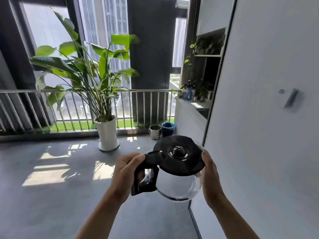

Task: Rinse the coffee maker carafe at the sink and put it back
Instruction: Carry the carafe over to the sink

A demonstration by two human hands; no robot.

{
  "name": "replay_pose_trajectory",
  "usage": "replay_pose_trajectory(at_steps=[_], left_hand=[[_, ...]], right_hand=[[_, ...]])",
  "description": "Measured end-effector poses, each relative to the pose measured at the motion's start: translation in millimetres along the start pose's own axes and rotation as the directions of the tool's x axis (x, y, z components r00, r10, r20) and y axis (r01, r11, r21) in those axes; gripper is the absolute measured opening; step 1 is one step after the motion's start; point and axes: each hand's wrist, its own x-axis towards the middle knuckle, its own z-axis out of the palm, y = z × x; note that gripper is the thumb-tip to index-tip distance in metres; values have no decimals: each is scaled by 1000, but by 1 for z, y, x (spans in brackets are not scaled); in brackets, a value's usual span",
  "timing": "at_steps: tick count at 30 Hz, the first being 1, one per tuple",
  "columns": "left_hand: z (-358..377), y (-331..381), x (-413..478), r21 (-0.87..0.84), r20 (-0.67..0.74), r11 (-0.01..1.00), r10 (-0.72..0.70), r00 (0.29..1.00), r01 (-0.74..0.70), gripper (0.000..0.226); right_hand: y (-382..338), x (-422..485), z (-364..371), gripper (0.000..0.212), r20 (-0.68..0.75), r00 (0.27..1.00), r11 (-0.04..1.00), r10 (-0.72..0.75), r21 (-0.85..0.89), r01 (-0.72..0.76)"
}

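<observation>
Your left hand (128, 171) is closed around the black handle of the carafe (177, 169), and your right hand (209, 171) presses flat on its glass side, so it hangs in the air between both grips with the lid on. It looks empty, and I cannot tell if it is rinsed. The sink (203, 112) lies far beyond your right grip, in the bench by the window, so carrying seems the present step.

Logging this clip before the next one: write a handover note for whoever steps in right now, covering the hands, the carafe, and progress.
Left hand: grip closed around the carafe's black handle.
Right hand: steadying the far side of the carafe at the lid's edge.
Carafe: held in the air, upright, black lid on, glass looks empty.
Sink: ahead on the right, past the white panel.
Done: carafe in hand. Whether it is rinsed cannot be told.
Left: rinse if needed, put it back.
</observation>
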Motion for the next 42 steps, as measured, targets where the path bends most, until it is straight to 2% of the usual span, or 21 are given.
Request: replay_pose_trajectory(at_steps=[4, 9, 11, 14, 17, 20, 23, 26, 29, 32, 36, 40, 42], left_hand=[[-45, -20, 101, 27, 74, 1000, -10, 997, 8, 31], [-78, -37, 216, -28, 76, 999, -26, 997, 28, 29], [-85, -45, 251, -36, 87, 999, -22, 996, 25, 31], [-95, -71, 311, -36, 74, 999, -25, 997, 28, 48], [-100, -102, 377, -24, 85, 1000, -14, 996, 16, 33], [-101, -139, 452, -32, 94, 999, -17, 995, 20, 29], [-104, -169, 530, -46, 99, 999, -21, 995, 26, 36], [-104, -187, 601, -76, 96, 997, -20, 995, 28, 31], [-96, -201, 666, -85, 133, 996, 1, 991, 11, 36], [-83, -225, 727, -91, 181, 995, -21, 983, 39, 38], [-56, -266, 797, -125, 261, 991, -21, 965, 55, 54], [-29, -311, 871, -167, 338, 980, -50, 940, 112, 36], [-14, -333, 912, -193, 403, 970, -57, 913, 146, 37]], right_hand=[[27, 87, 45, 53, -42, 999, 1000, -6, 7, 6], [53, 201, 84, 53, -57, 998, 999, 6, 53, -2], [62, 234, 92, 53, -58, 998, 998, -7, 66, 11], [86, 291, 99, 54, -63, 998, 998, -12, 62, 16], [113, 354, 105, 55, -74, 997, 998, -30, 56, 34], [141, 426, 110, 56, -104, 993, 994, -48, 94, 58], [163, 502, 114, 57, -125, 991, 991, -44, 121, 60], [178, 572, 116, 56, -122, 991, 989, -45, 137, 62], [187, 632, 110, 60, -133, 989, 992, -71, 92, 84], [199, 681, 96, 54, -212, 974, 995, -83, 37, 93], [221, 736, 76, 42, -304, 947, 994, -105, -11, 106], [244, 788, 58, 41, -431, 898, 996, -89, -56, 71], [254, 816, 49, 38, -517, 848, 990, -116, -124, 60]])
